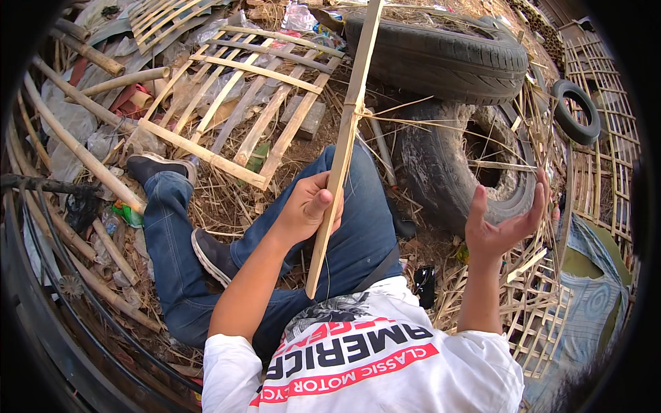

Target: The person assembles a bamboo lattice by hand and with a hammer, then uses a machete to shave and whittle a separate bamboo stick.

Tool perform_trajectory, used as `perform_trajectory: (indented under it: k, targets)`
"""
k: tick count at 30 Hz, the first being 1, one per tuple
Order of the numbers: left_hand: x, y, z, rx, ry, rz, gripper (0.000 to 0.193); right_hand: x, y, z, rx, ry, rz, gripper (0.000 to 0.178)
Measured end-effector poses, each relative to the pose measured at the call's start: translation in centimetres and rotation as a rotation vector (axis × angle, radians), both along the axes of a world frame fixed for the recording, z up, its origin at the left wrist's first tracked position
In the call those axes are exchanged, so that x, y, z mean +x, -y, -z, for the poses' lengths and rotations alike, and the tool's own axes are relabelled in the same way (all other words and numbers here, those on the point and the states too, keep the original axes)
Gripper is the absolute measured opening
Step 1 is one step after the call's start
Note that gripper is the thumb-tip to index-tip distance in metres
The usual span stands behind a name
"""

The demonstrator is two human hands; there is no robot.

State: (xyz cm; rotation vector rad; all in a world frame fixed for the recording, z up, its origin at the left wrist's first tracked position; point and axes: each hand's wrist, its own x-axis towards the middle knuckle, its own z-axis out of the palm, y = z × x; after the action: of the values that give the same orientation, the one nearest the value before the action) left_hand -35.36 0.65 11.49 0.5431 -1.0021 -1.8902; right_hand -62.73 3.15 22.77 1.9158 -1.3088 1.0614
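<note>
Left hand (303, 215) grasping long, flat, pale-tan bamboo slat (343, 148) | right hand (508, 221) spread, thumb apart from fingers | thin tan fibre tie (359, 112) could slip along slat if left slack

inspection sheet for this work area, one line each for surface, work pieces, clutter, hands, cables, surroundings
Surface: dirt ground strewn with straw and leaves.
Work pieces: long bamboo strip with thin strands tied around it; slatted bamboo panel beyond the legs.
Clutter: cut poles and plastic scraps.
Hands: left hand grips the strip; right hand is raised, thumb and fingers apart, strands near its fingertips.
Cables: dark curved lengths at left; cannot tell whether cables.
Surroundings: two large tyres ahead; smaller tyre and blue cloth at right.
</note>
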Motion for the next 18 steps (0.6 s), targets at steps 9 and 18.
perform_trajectory:
  k: [9,18]
  targets:
    - [1.6,2.5,0.6,-0.064,0.107,-0.384,0.059,9.4,-2.9,5.8,1.573,0.6,-0.508,0.051]
    - [2.9,0.9,1.5,0.002,-0.016,-0.323,0.058,13.9,-1.2,7.7,1.632,0.73,-0.786,0.024]
